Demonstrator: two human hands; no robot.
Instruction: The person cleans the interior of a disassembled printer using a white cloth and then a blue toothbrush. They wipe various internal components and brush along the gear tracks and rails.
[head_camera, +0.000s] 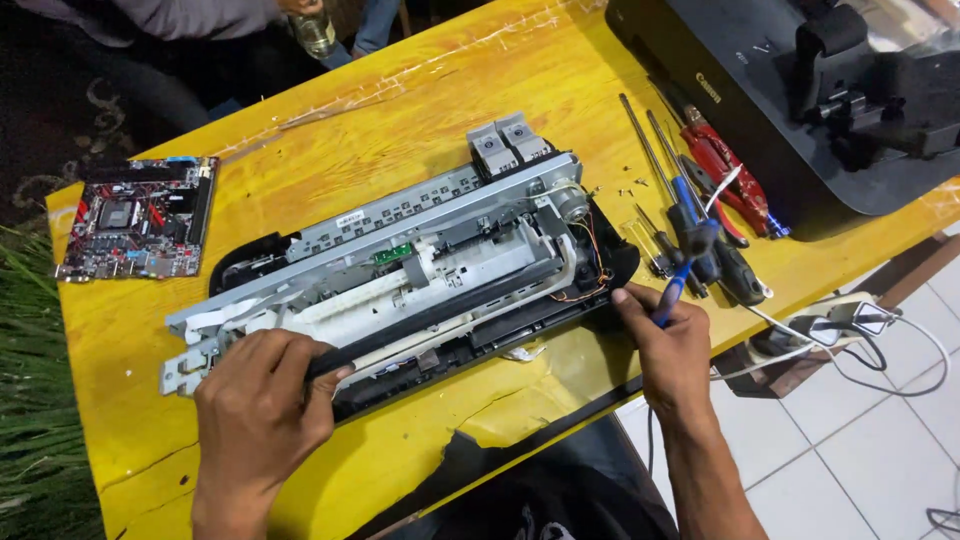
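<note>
Both hands work at the near edge of the opened printer chassis (400, 275), which lies slantwise on the yellow table (300, 140). Left hand (262, 400) is closed over the black roller bar (440, 312) at the chassis's left end; right hand (668, 345) grips a blue-handled screwdriver (685, 265) at its right end. Judging by this, pressing the bar firmly down keeps the frame from shifting under the tool. Right of the chassis lie more screwdrivers (665, 185) and red pliers (728, 170); left of it, a circuit board (135, 215).

A repair workshop: opened printer (400, 270), screwdrivers (680, 200), pliers (730, 175), circuit board (135, 215) on a yellow table (330, 110).
</note>
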